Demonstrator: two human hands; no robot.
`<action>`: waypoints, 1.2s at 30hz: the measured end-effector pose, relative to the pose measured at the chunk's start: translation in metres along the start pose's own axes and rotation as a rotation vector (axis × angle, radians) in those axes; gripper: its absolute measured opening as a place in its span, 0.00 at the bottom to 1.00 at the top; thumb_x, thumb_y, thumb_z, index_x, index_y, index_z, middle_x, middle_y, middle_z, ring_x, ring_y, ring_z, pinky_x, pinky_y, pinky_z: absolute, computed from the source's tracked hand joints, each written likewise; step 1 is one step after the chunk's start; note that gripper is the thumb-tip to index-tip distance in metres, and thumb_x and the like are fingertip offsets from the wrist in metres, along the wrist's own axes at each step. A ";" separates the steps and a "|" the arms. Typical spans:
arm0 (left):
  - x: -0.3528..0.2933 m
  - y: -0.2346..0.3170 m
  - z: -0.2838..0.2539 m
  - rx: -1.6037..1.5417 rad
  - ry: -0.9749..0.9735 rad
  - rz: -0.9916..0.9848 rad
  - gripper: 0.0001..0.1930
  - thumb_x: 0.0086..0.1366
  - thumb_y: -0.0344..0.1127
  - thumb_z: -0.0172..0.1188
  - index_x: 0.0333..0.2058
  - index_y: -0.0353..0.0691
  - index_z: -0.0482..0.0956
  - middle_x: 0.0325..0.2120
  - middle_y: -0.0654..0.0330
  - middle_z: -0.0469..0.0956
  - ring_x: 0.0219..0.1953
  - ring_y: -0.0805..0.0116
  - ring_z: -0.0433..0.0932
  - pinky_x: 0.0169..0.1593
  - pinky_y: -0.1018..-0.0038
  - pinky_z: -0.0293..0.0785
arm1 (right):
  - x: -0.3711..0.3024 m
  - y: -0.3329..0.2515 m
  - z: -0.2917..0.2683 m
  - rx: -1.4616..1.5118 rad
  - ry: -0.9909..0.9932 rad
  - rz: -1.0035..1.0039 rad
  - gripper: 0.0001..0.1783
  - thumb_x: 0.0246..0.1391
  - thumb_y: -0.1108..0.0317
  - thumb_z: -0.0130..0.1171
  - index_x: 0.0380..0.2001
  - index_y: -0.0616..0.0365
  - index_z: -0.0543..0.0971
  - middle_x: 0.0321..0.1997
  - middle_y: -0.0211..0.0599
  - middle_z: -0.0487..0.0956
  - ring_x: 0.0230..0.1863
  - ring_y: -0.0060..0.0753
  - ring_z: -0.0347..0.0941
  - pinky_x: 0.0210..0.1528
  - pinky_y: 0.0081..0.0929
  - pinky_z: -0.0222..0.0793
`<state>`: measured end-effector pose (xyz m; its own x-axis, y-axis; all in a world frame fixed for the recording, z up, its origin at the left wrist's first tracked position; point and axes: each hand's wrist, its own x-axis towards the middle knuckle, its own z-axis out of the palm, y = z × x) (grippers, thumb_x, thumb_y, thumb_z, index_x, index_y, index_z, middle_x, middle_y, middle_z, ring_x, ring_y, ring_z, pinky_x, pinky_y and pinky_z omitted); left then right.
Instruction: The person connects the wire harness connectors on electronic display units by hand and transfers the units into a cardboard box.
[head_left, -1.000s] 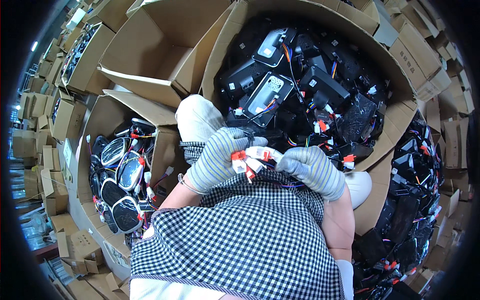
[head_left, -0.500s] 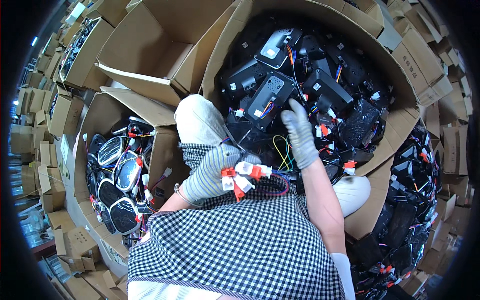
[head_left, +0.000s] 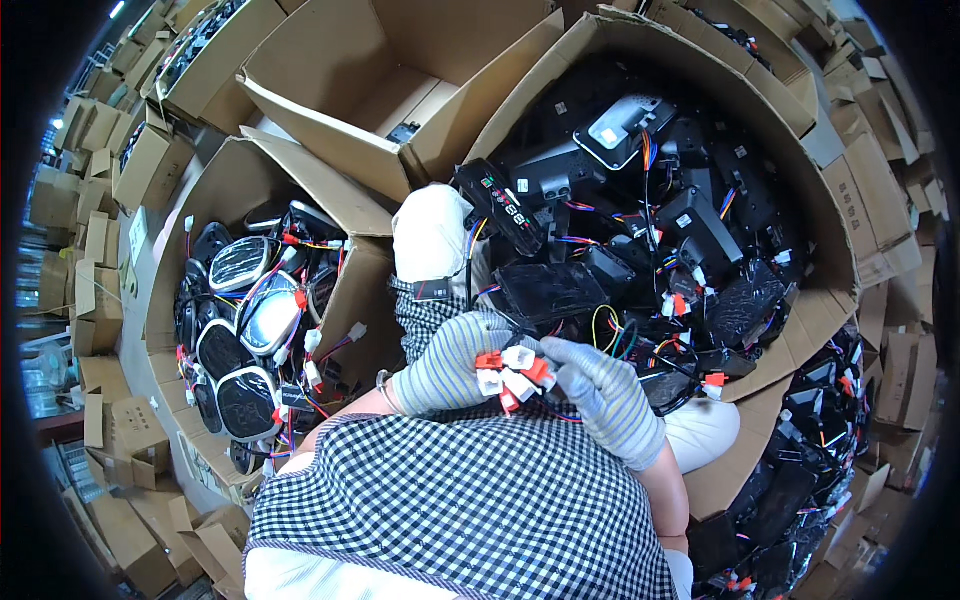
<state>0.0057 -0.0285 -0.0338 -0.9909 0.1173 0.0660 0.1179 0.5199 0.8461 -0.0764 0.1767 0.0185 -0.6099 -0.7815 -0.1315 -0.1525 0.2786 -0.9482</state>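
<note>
- My left hand (head_left: 452,362), in a grey glove with thin stripes, is closing around the wires behind a bunch of small red and white plastic plugs (head_left: 516,372).
- The bunch is sitting in front of my lap, between both hands, plugs pointing toward me.
- My right hand (head_left: 612,402), gloved alike, is reaching in from the right; thumb and forefinger are lying at the bunch's right edge. Whether they are pinching a plug, I cannot tell.
- A black-and-white checked cloth apron (head_left: 450,500) is covering my lap just below the plugs.
- Ahead, a large brown cardboard carton (head_left: 825,235) is holding a heap of black plastic housings with coloured wires.
- A long black panel with a marked display face (head_left: 500,208) is leaning at that carton's near left side, beside my white-clad left knee (head_left: 430,235).
- On my left, a smaller brown carton (head_left: 358,305) is holding rounded, silver-rimmed black units (head_left: 246,405), loose plugs trailing among them.
</note>
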 end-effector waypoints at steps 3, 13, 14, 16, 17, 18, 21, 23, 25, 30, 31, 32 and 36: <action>0.008 -0.001 0.000 0.187 0.044 0.086 0.21 0.48 0.52 0.64 0.27 0.37 0.74 0.21 0.54 0.73 0.25 0.53 0.73 0.30 0.64 0.66 | -0.005 -0.013 -0.004 -0.210 -0.117 0.084 0.30 0.58 0.42 0.42 0.47 0.57 0.74 0.37 0.49 0.78 0.38 0.47 0.77 0.38 0.32 0.71; 0.009 0.002 -0.007 -0.881 0.612 -0.180 0.06 0.63 0.35 0.52 0.34 0.40 0.69 0.26 0.68 0.70 0.24 0.81 0.68 0.30 0.82 0.68 | -0.021 0.079 -0.078 0.477 0.552 0.194 0.28 0.55 0.61 0.56 0.56 0.62 0.63 0.27 0.29 0.72 0.23 0.15 0.67 0.25 0.16 0.63; 0.011 -0.007 0.000 -1.048 0.587 -0.037 0.09 0.61 0.33 0.53 0.40 0.39 0.69 0.25 0.69 0.69 0.22 0.83 0.65 0.27 0.83 0.65 | -0.017 0.102 -0.077 0.245 0.639 0.009 0.24 0.56 0.64 0.52 0.55 0.59 0.64 0.28 0.35 0.75 0.28 0.29 0.75 0.26 0.27 0.69; 0.004 -0.027 0.006 -1.254 0.429 -0.191 0.24 0.62 0.38 0.51 0.54 0.33 0.60 0.22 0.71 0.65 0.22 0.83 0.65 0.28 0.84 0.64 | -0.001 0.126 -0.083 -0.296 0.838 0.017 0.22 0.57 0.70 0.48 0.56 0.54 0.66 0.33 0.37 0.76 0.30 0.33 0.76 0.34 0.30 0.72; 0.006 -0.029 0.009 -1.461 0.386 -0.196 0.10 0.67 0.43 0.47 0.32 0.45 0.67 0.26 0.59 0.72 0.23 0.70 0.70 0.28 0.74 0.69 | 0.010 0.113 -0.084 -0.595 0.769 0.179 0.21 0.57 0.70 0.46 0.55 0.50 0.67 0.35 0.40 0.77 0.31 0.37 0.76 0.35 0.33 0.73; 0.009 -0.010 0.011 -1.290 0.367 -0.162 0.13 0.65 0.46 0.50 0.35 0.40 0.68 0.31 0.52 0.74 0.25 0.66 0.72 0.30 0.71 0.73 | 0.018 0.100 -0.088 -0.881 0.698 0.366 0.21 0.58 0.69 0.43 0.55 0.47 0.67 0.38 0.42 0.77 0.32 0.42 0.77 0.36 0.36 0.73; 0.013 -0.023 0.015 -1.321 0.241 -0.218 0.13 0.59 0.40 0.54 0.34 0.34 0.69 0.32 0.49 0.76 0.28 0.65 0.76 0.30 0.71 0.74 | 0.025 0.134 -0.082 -0.981 0.657 0.391 0.21 0.56 0.68 0.42 0.54 0.43 0.68 0.38 0.40 0.78 0.33 0.47 0.77 0.32 0.42 0.73; 0.021 -0.010 0.018 -1.349 0.157 -0.307 0.11 0.59 0.36 0.53 0.34 0.34 0.69 0.32 0.48 0.76 0.28 0.65 0.76 0.30 0.72 0.75 | 0.022 0.139 -0.078 -1.043 0.652 0.373 0.21 0.56 0.68 0.42 0.54 0.44 0.68 0.38 0.39 0.78 0.33 0.45 0.77 0.30 0.42 0.74; 0.025 0.022 0.019 -0.288 0.238 -0.026 0.07 0.59 0.32 0.51 0.33 0.34 0.69 0.36 0.46 0.76 0.30 0.66 0.76 0.32 0.74 0.76 | 0.025 0.142 -0.080 -1.009 0.636 0.411 0.21 0.56 0.65 0.43 0.55 0.47 0.68 0.40 0.40 0.77 0.34 0.44 0.77 0.30 0.42 0.73; 0.030 0.017 0.024 -0.354 0.254 0.090 0.14 0.58 0.32 0.50 0.42 0.35 0.72 0.37 0.46 0.76 0.30 0.66 0.77 0.33 0.74 0.77 | 0.025 0.144 -0.082 -0.872 0.574 0.470 0.21 0.53 0.62 0.48 0.52 0.46 0.70 0.38 0.43 0.77 0.35 0.45 0.77 0.32 0.43 0.72; 0.034 0.008 0.023 -0.823 0.259 -0.093 0.14 0.56 0.32 0.50 0.40 0.34 0.72 0.38 0.44 0.75 0.30 0.64 0.77 0.33 0.73 0.77 | 0.023 0.144 -0.084 -0.908 0.610 0.465 0.18 0.54 0.63 0.48 0.49 0.47 0.72 0.37 0.43 0.77 0.35 0.46 0.77 0.32 0.43 0.72; 0.036 0.006 0.021 -1.282 0.252 -0.311 0.14 0.55 0.33 0.50 0.39 0.33 0.73 0.39 0.43 0.74 0.30 0.62 0.77 0.33 0.73 0.78 | 0.016 0.128 -0.080 -0.939 0.633 0.463 0.16 0.54 0.63 0.47 0.46 0.47 0.73 0.36 0.43 0.77 0.35 0.46 0.77 0.32 0.44 0.72; 0.055 -0.013 0.017 -1.598 0.020 -0.324 0.14 0.53 0.34 0.50 0.36 0.30 0.71 0.36 0.48 0.76 0.26 0.61 0.77 0.31 0.73 0.78 | -0.026 0.077 -0.078 -1.172 0.854 0.331 0.09 0.54 0.65 0.48 0.37 0.54 0.73 0.28 0.39 0.73 0.27 0.34 0.76 0.21 0.32 0.70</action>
<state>-0.0493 -0.0140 -0.0503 -0.9616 0.1668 -0.2180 -0.2545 -0.8390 0.4809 -0.1328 0.2618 -0.0284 -0.9384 -0.1548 0.3089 -0.1903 0.9778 -0.0882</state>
